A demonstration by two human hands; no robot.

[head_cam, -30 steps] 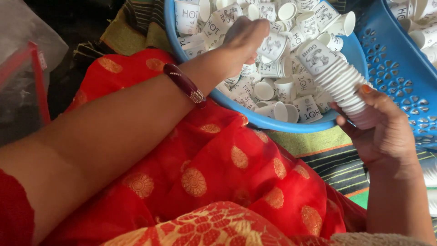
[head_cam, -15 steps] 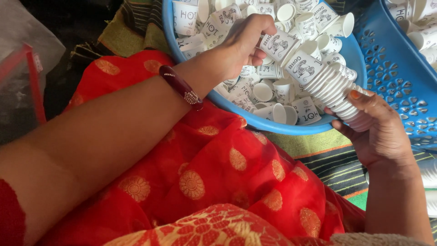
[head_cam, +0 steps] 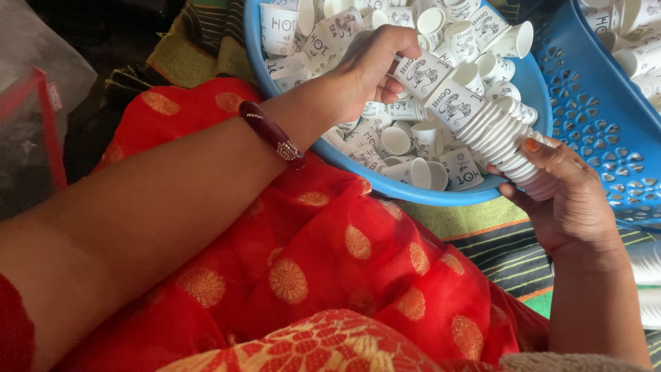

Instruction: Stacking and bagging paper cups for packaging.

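My left hand (head_cam: 368,65), with a dark red bangle on its wrist, reaches into a round blue basin (head_cam: 441,196) full of small white printed paper cups. Its fingers pinch a single paper cup (head_cam: 421,74), which lies against the open end of a nested stack of cups (head_cam: 496,134). My right hand (head_cam: 564,200) grips that stack from below at the basin's right rim, and the stack slants up and to the left over the loose cups.
A blue perforated plastic basket (head_cam: 599,117) with more cups stands to the right of the basin. Red patterned cloth (head_cam: 330,255) covers my lap. A striped mat (head_cam: 496,248) lies underneath, and a clear plastic bag (head_cam: 34,103) sits at the left.
My left hand has lifted one cup out of the basin and carried it right to the top of the stack. My right hand has brought the stack slightly lower and left.
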